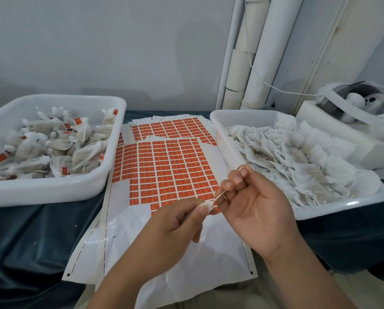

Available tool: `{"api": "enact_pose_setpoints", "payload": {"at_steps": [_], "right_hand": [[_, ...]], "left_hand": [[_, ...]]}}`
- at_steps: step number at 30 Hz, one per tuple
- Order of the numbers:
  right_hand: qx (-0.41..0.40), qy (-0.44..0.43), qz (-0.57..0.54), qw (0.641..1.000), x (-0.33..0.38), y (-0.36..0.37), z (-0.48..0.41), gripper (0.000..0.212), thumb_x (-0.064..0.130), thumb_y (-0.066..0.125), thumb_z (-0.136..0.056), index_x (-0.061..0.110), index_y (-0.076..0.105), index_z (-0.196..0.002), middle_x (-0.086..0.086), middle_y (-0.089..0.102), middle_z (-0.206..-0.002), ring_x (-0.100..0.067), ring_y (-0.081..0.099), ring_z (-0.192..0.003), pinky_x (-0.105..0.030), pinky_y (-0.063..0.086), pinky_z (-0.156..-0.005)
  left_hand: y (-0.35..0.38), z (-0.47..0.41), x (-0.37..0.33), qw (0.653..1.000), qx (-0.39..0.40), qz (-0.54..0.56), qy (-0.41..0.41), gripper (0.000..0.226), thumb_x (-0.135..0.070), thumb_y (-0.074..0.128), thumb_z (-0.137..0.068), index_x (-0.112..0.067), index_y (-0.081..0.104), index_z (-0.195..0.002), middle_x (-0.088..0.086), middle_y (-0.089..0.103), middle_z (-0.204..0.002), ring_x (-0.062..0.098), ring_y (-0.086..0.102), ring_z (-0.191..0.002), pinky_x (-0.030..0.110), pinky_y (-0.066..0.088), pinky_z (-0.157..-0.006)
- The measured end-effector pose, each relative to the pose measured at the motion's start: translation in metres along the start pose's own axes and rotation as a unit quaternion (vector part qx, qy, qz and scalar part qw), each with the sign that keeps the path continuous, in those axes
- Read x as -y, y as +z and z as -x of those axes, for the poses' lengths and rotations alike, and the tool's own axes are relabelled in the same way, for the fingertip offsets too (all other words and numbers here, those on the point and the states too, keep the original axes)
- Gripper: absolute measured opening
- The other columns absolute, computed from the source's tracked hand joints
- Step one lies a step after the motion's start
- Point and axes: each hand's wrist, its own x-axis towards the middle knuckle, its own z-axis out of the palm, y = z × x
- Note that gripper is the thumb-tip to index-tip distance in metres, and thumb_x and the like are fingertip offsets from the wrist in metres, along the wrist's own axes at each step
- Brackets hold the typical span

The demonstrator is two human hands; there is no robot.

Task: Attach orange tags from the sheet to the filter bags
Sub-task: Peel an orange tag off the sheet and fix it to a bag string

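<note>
- Centrally, a sheet of small orange rectangular tags on white backing paper point(168, 166) lies flat between two tubs. Tags fill its far part. Its near part is bare white backing.
- Second sheet of orange tags point(171, 127): lies partly under the first, at the far side.
- Left hand point(177, 221): held over the bare near part of the top sheet. Thumb and forefinger pinch a small crumpled white wad point(207, 205), and the other fingers are curled under.
- Whether the small crumpled white wad is the gathered top of a filter bag cannot be told against the white backing.
- Thin pale string point(219, 195): runs from the wad up to the fingertips of the right hand.
- Right hand point(255, 204): palm turned up, fingers curled, fingertips pinching the upper end of the string. It is just beside the near rim of the right tub.
- Left white rectangular plastic tub point(52, 192): holds a heap of filled white filter bags bearing orange tags point(52, 148).
- Right white rectangular plastic tub point(342, 208): holds a pile of flat white filter bags with loose strings point(287, 157); no orange shows on them.
- Dark blue cloth point(30, 241): covers the surface under the tubs and sheets.
- White pipes point(255, 52): stand upright against the pale wall behind.
- White block carrying a grey reel point(354, 101): far right, behind the right tub.
</note>
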Motion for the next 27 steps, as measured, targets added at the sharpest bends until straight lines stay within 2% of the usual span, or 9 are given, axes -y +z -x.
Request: {"api": "enact_pose_setpoints", "payload": {"at_steps": [5, 11, 14, 17, 20, 22, 24, 26, 27], "right_hand": [[-0.011, -0.004, -0.004, 1.000, 0.004, -0.003, 0.001, 0.022, 0.027, 0.059, -0.103, 0.016, 0.068, -0.087, -0.002, 0.063, -0.082, -0.018, 0.064, -0.080, -0.036, 0.055, -0.084], [-0.044, 0.012, -0.018, 0.999, 0.005, 0.004, 0.002, 0.021, 0.028, 0.061, -0.101, 0.016, 0.068, -0.086, 0.000, 0.062, -0.081, -0.016, 0.065, -0.078, -0.034, 0.055, -0.083], [-0.045, 0.026, -0.041, 0.998, 0.003, 0.008, 0.002, 0.022, 0.028, 0.060, -0.101, 0.016, 0.068, -0.085, 0.000, 0.061, -0.080, -0.015, 0.064, -0.076, -0.033, 0.056, -0.083], [-0.029, -0.002, 0.039, 0.999, 0.010, 0.012, 0.005, 0.025, 0.028, 0.057, -0.103, 0.016, 0.070, -0.085, -0.003, 0.068, -0.086, -0.019, 0.071, -0.086, -0.035, 0.059, -0.085], [-0.003, -0.023, 0.146, 0.989, 0.017, 0.015, 0.009, 0.021, 0.032, 0.061, -0.100, 0.018, 0.070, -0.088, -0.009, 0.075, -0.109, -0.027, 0.072, -0.112, -0.040, 0.058, -0.096], [-0.005, -0.034, 0.209, 0.977, 0.017, 0.017, 0.010, 0.020, 0.035, 0.062, -0.099, 0.020, 0.071, -0.090, -0.012, 0.072, -0.122, -0.029, 0.070, -0.119, -0.042, 0.058, -0.099], [-0.025, -0.047, 0.248, 0.967, 0.017, 0.017, 0.010, 0.019, 0.035, 0.061, -0.099, 0.021, 0.072, -0.091, -0.008, 0.071, -0.109, -0.023, 0.071, -0.102, -0.037, 0.059, -0.088], [-0.037, -0.052, 0.263, 0.963, 0.016, 0.016, 0.010, 0.021, 0.032, 0.058, -0.102, 0.019, 0.072, -0.092, -0.005, 0.064, -0.090, -0.017, 0.063, -0.083, -0.031, 0.057, -0.077], [-0.035, -0.051, 0.259, 0.964, 0.016, 0.016, 0.010, 0.022, 0.031, 0.057, -0.103, 0.018, 0.072, -0.093, -0.004, 0.061, -0.085, -0.016, 0.060, -0.078, -0.029, 0.056, -0.074]], "left_hand": [[0.004, -0.001, 0.001, 1.000, 0.004, -0.006, -0.007, 0.033, -0.062, 0.039, -0.098, -0.051, 0.064, -0.080, -0.013, 0.067, -0.075, 0.008, 0.064, -0.077, 0.013, 0.049, -0.070], [0.000, 0.001, 0.003, 0.999, 0.015, 0.050, -0.001, 0.047, -0.064, 0.039, -0.099, -0.031, 0.062, -0.075, -0.007, 0.066, -0.079, 0.013, 0.064, -0.079, 0.016, 0.053, -0.078], [-0.001, 0.002, 0.005, 0.997, 0.018, 0.078, -0.003, 0.044, -0.059, 0.040, -0.101, -0.031, 0.063, -0.076, -0.004, 0.068, -0.081, 0.015, 0.065, -0.079, 0.018, 0.055, -0.080], [-0.006, 0.002, 0.006, 0.996, 0.042, 0.084, -0.013, 0.046, -0.062, 0.039, -0.100, -0.028, 0.064, -0.083, -0.004, 0.070, -0.086, 0.017, 0.067, -0.085, 0.020, 0.055, -0.084], [-0.008, 0.005, 0.005, 0.997, 0.061, 0.048, 0.001, 0.050, -0.069, 0.034, -0.098, -0.032, 0.064, -0.085, -0.007, 0.070, -0.089, 0.015, 0.067, -0.089, 0.014, 0.050, -0.086], [-0.006, 0.007, 0.004, 0.996, 0.067, 0.060, -0.011, 0.052, -0.069, 0.031, -0.098, -0.033, 0.065, -0.086, -0.010, 0.070, -0.091, 0.013, 0.068, -0.094, 0.013, 0.049, -0.088], [-0.004, 0.007, 0.004, 0.994, 0.081, 0.065, -0.014, 0.044, -0.063, 0.031, -0.102, -0.042, 0.069, -0.093, -0.011, 0.071, -0.093, 0.013, 0.069, -0.099, 0.019, 0.051, -0.091], [-0.005, 0.005, 0.001, 0.994, 0.095, 0.058, 0.004, 0.034, -0.058, 0.037, -0.105, -0.054, 0.070, -0.095, -0.011, 0.073, -0.095, 0.015, 0.069, -0.102, 0.026, 0.053, -0.092], [-0.007, 0.004, 0.000, 0.993, 0.097, 0.062, 0.012, 0.031, -0.055, 0.042, -0.106, -0.054, 0.072, -0.096, -0.011, 0.074, -0.096, 0.017, 0.070, -0.102, 0.028, 0.055, -0.090]]}}
